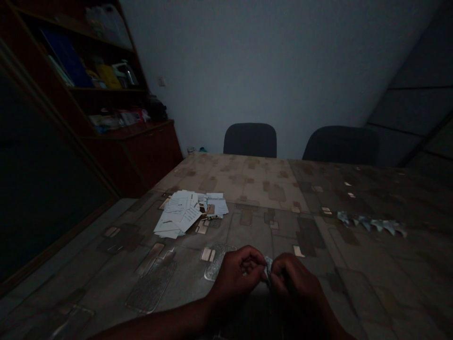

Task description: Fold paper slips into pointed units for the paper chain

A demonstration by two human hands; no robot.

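Observation:
A small pale piece of folded paper (268, 264) is pinched between my two hands above the near side of the table. My left hand (244, 269) grips its left edge with thumb and fingertips. From the other side my right hand (292, 276) closes on it, its fingers partly hidden in shadow. To the left lies a loose pile of printed paper slips (180, 212). Over on the right, several small folded paper pieces (373, 223) form a row.
The table (226, 182) wears a patterned cloth with shiny rectangles. Two dark chairs (249, 139) stand at its far edge, before a plain wall. A wooden shelf cabinet (152, 146) with assorted items is at the left. The room is dim.

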